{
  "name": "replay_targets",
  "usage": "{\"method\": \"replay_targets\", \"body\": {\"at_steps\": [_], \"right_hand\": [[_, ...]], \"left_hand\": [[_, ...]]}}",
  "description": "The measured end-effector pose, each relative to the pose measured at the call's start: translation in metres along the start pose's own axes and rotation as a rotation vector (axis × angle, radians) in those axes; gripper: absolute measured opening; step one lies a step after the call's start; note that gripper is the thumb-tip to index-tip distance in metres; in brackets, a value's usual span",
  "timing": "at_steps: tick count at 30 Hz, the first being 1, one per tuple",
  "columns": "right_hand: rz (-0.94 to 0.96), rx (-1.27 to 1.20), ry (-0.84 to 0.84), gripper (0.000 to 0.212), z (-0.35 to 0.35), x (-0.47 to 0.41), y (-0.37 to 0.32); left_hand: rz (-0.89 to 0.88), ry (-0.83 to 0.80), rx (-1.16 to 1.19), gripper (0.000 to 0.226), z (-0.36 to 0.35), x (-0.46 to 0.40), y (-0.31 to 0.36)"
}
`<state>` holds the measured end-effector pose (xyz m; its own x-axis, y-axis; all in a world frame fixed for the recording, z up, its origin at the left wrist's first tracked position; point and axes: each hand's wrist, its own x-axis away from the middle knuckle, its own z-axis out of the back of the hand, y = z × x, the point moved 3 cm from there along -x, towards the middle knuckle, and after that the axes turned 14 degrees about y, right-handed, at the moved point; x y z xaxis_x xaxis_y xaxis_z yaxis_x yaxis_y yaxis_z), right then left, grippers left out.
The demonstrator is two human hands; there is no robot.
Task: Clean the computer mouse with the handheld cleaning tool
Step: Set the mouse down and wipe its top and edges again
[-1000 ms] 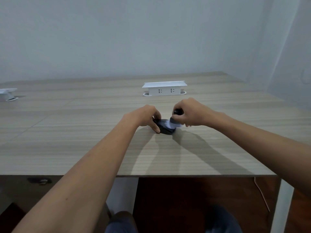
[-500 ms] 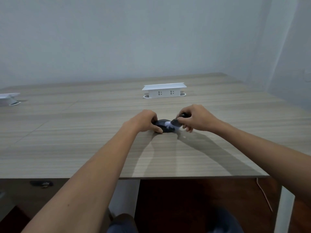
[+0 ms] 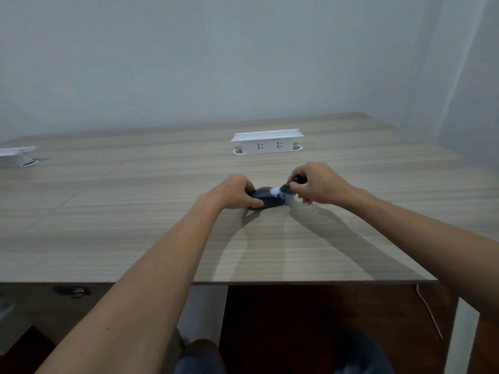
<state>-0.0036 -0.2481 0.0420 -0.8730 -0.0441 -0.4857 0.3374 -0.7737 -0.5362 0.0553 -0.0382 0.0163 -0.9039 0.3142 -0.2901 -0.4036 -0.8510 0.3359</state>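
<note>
A dark computer mouse (image 3: 266, 198) lies flat on the wooden table (image 3: 135, 225), a little beyond its middle. My left hand (image 3: 234, 192) grips the mouse's left side, thumb along the near edge. My right hand (image 3: 317, 182) is closed around a small handheld cleaning tool (image 3: 290, 186) with a dark handle. The tool's white brush end rests on the right top of the mouse. Most of the handle is hidden inside my fist.
A white power socket box (image 3: 267, 141) stands on the table behind the mouse. Another white socket box (image 3: 16, 156) sits at the far left edge. The table's near edge runs across the lower part of the view; my knees show below it.
The mouse has been lowered from a tilted hold to lying flat on the table. The brush has swept to the mouse's right top. Both hands sit slightly farther from me.
</note>
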Motion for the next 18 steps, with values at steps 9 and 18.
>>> {"method": "replay_targets", "body": {"at_steps": [9,18], "right_hand": [[-0.052,-0.151,-0.014,0.018,-0.005,0.007,-0.008],[-0.016,-0.052,0.057,0.018,-0.004,0.007,0.007]], "left_hand": [[0.05,0.021,0.057,0.039,-0.001,-0.004,0.0],[0.118,0.059,0.111,0.043,-0.007,-0.002,0.001]]}}
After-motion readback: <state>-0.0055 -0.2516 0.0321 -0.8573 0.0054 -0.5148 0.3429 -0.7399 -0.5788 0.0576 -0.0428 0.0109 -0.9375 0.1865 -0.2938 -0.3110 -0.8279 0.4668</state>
